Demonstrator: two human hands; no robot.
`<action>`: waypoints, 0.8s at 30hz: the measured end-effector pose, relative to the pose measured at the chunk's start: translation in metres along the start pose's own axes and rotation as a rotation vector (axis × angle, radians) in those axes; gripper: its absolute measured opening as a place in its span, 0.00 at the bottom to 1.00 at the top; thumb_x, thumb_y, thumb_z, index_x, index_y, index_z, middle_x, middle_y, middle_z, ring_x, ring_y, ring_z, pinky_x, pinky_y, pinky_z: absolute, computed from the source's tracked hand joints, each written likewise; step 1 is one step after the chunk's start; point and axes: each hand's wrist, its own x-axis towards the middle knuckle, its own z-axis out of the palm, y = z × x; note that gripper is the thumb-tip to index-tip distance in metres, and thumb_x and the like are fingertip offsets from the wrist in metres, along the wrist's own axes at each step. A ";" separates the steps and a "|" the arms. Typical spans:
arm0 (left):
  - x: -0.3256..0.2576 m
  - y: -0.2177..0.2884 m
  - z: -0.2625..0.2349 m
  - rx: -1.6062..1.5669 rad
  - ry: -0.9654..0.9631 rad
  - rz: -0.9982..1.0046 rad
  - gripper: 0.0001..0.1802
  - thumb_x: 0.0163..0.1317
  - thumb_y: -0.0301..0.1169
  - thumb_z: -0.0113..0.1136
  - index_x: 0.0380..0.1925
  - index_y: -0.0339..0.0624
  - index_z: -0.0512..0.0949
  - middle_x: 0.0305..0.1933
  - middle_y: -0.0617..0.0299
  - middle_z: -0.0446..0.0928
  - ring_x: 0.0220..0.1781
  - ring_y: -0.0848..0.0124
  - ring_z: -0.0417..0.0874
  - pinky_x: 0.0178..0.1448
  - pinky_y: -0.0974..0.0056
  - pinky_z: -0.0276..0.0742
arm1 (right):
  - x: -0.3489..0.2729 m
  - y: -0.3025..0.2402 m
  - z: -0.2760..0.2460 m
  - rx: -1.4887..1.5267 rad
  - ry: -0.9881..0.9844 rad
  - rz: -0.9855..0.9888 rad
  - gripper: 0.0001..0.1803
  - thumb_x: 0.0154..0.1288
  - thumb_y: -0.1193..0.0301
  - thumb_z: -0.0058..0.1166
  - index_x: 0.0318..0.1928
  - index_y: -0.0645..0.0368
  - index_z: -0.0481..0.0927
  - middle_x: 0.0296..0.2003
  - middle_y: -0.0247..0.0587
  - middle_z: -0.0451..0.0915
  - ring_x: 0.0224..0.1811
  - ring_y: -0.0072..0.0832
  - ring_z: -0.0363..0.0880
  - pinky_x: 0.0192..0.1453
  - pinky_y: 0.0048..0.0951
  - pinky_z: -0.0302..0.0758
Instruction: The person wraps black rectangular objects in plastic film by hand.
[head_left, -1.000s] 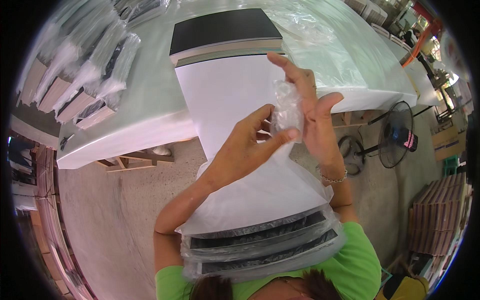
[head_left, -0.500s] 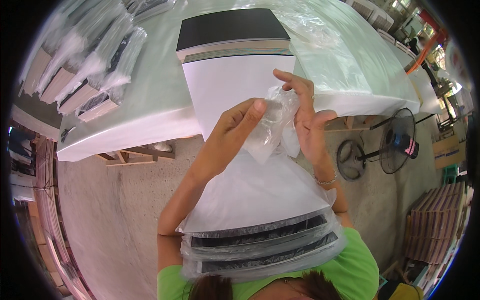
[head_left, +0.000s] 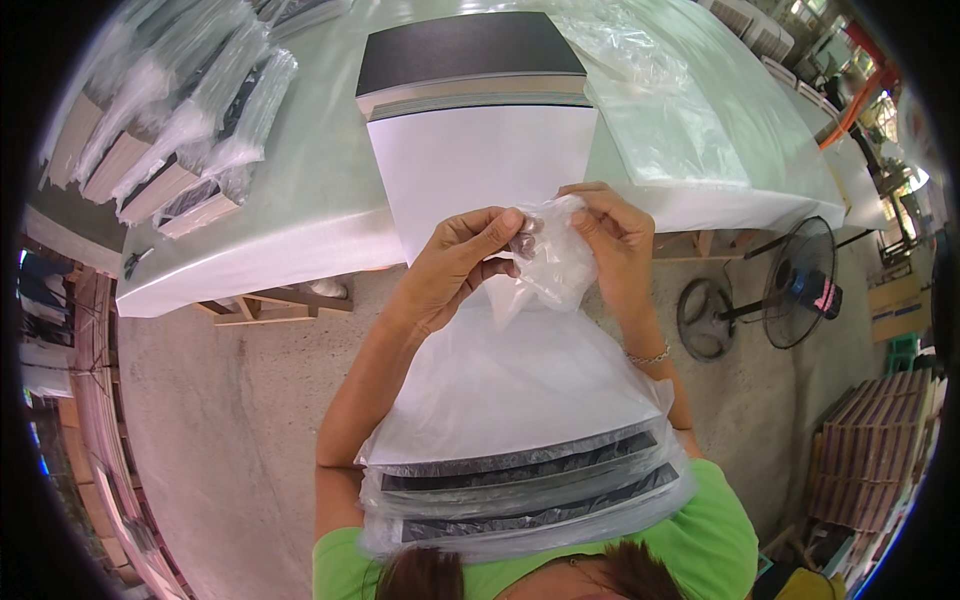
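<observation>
Just near of the tabletop [head_left: 300, 255] edge, I pinch the small clear bag [head_left: 548, 262] with both hands: left hand [head_left: 455, 265] fingers closed on its top, right hand [head_left: 615, 235] gripping its far side. I'd judge it best to keep it taut above the bagged stack of panels [head_left: 520, 440], centred.

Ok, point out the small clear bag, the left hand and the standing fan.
small clear bag [head_left: 555, 265], head view, on its crumpled middle.
left hand [head_left: 450, 270], head view, on the back of the hand.
standing fan [head_left: 800, 283], head view, on its round grille.
</observation>
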 end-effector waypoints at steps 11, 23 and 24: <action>-0.017 -0.005 -0.065 -0.435 0.366 0.052 0.09 0.57 0.35 0.62 0.32 0.43 0.76 0.30 0.68 0.76 0.33 0.78 0.78 0.39 0.76 0.80 | -0.098 0.063 -0.211 -0.505 0.476 0.116 0.22 0.57 0.71 0.55 0.51 0.66 0.69 0.47 0.39 0.74 0.50 0.23 0.70 0.56 0.28 0.67; -0.018 -0.002 -0.017 0.040 -0.010 0.028 0.12 0.53 0.38 0.67 0.27 0.42 0.77 0.25 0.69 0.74 0.26 0.82 0.73 0.28 0.76 0.67 | -0.015 -0.032 -0.088 -0.460 0.294 0.024 0.13 0.53 0.75 0.60 0.19 0.56 0.69 0.17 0.23 0.63 0.20 0.13 0.60 0.24 0.15 0.56; -0.017 -0.001 -0.012 0.062 -0.036 0.029 0.12 0.51 0.37 0.68 0.27 0.42 0.77 0.25 0.69 0.74 0.26 0.81 0.73 0.28 0.76 0.66 | -0.013 -0.034 -0.067 -0.493 0.134 -0.088 0.11 0.48 0.77 0.63 0.23 0.59 0.71 0.20 0.24 0.65 0.23 0.15 0.60 0.28 0.17 0.59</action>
